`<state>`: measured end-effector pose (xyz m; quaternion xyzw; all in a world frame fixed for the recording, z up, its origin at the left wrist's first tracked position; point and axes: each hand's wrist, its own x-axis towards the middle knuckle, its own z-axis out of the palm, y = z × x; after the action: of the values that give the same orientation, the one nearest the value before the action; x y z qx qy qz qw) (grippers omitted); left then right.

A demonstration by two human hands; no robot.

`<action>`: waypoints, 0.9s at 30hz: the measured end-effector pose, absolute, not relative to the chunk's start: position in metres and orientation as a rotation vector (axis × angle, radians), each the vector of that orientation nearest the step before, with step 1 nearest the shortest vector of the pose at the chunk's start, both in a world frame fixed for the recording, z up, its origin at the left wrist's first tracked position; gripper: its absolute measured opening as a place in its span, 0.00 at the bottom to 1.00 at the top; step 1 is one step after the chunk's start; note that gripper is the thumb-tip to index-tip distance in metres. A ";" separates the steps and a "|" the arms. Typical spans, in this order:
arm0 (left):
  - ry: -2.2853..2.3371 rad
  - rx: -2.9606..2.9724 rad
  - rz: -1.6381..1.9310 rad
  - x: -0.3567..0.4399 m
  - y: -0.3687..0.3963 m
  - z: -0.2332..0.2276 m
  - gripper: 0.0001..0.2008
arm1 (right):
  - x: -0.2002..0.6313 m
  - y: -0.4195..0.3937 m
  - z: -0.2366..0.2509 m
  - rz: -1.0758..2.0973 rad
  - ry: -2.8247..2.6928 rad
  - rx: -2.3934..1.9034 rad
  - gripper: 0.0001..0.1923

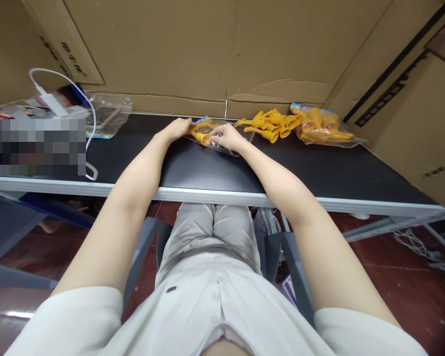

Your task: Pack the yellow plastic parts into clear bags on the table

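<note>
My left hand [180,129] is closed at the left end of a clear plastic bag [228,147] lying on the black tabletop. An orange trumpet-shaped plastic piece [203,139] shows beside its fingertips, flared end towards me. My right hand [227,136] pinches the bag's film around its middle, the fingers bent and partly hidden. A small blue-green printed header [203,119] peeks out behind the bag. Just right of my right hand lies a loose heap of similar orange pieces [270,124]. Farther right rests a filled clear bag of them [324,127].
Tall cardboard [207,54] walls in the table's back and right side. At the left are a white cable [68,74], a clear package [109,116] and a blurred-out patch. A silver edge [211,195] runs along the tabletop [207,170] in front of my lap.
</note>
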<state>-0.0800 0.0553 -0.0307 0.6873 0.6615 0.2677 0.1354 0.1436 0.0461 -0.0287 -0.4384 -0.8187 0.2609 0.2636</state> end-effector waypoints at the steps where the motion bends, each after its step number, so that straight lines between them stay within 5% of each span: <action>1: 1.899 1.993 0.780 -0.080 0.056 -0.030 0.33 | 0.143 0.047 -0.029 0.714 -2.199 -1.191 0.07; 20: 2.154 2.177 0.297 -0.064 0.049 -0.023 0.37 | 0.149 0.055 -0.031 0.705 -2.146 -1.228 0.04; 27: 2.305 1.987 0.359 -0.090 0.051 -0.027 0.37 | 0.176 0.063 -0.015 0.255 -2.203 -1.379 0.13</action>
<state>-0.0902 0.0513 -0.0268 0.6480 0.7516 0.1171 0.0386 0.1755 0.0633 -0.0149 -0.5096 -0.8141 0.0943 0.2620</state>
